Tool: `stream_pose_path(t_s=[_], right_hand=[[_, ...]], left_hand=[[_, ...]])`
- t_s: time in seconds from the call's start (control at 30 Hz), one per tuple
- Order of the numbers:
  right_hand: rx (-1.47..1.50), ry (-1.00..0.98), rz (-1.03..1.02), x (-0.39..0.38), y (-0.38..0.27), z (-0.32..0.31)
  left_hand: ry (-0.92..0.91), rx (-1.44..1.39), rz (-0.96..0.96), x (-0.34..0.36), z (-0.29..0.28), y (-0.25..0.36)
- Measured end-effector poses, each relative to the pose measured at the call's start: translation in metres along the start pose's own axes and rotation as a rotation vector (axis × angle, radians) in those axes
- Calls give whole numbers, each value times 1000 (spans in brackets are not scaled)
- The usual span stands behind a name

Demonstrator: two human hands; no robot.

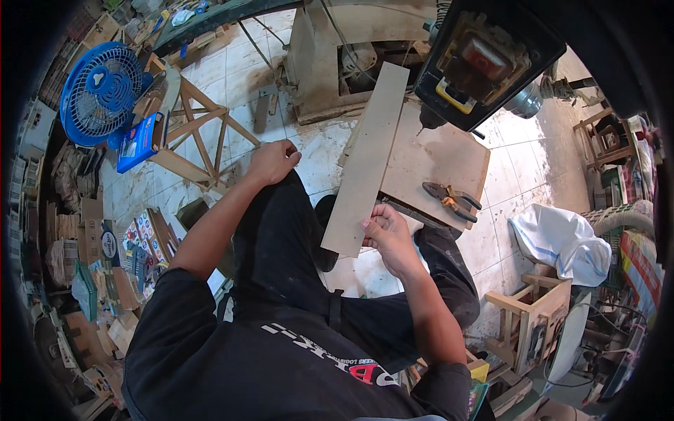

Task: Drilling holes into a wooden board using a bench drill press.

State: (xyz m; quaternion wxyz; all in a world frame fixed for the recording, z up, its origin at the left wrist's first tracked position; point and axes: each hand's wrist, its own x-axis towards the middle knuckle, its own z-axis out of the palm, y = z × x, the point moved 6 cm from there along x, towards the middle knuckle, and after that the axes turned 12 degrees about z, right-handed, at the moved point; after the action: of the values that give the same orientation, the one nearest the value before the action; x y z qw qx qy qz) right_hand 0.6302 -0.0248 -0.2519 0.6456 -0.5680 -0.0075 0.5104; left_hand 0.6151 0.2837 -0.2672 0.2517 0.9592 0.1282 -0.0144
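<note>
My right hand (385, 237) grips the lower end of a long, pale wooden board (372, 154) with small holes along it. The board slants up and away from me over a wider wooden panel (439, 165). Pliers (453, 201) with dark and orange handles lie on that panel. Above it hangs the black head of a drill press (449, 91) with a thin bit (421, 128) pointing down. My left hand (279, 160) rests on my left knee with its fingers curled in and nothing visible in them.
A blue fan (97, 91) and blue box (137, 144) sit by a wooden stand (207, 151) at left. A white sack (554, 242) and small wooden frame (526, 316) are at right. Stacked clutter (91, 238) lines the left side of the tiled floor (519, 168).
</note>
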Motion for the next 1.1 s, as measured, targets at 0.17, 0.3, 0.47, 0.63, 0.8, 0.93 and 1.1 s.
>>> stream_pose_path(t_s=[0.17,0.3,0.47,0.63,0.8,0.93,1.1], right_hand=[[-13,5,-3,2,2,-3],[1,38,-4,1,2,-3],[-65,103,-40,-3,-3,-3],[-210,167,-15,-7,-7,-10],[83,176,-17,-6,7,-2],[144,381,-214,-15,5,-3],[273,269,-44,-38,19,2]], left_hand=[[-25,2,-33,-2,-1,1],[-13,-2,-22,-2,-3,3],[15,-36,15,-2,-4,3],[28,-34,2,-5,-6,3],[57,-63,13,-6,-5,1],[249,-209,58,-15,-12,-6],[469,-885,13,-39,-9,18]])
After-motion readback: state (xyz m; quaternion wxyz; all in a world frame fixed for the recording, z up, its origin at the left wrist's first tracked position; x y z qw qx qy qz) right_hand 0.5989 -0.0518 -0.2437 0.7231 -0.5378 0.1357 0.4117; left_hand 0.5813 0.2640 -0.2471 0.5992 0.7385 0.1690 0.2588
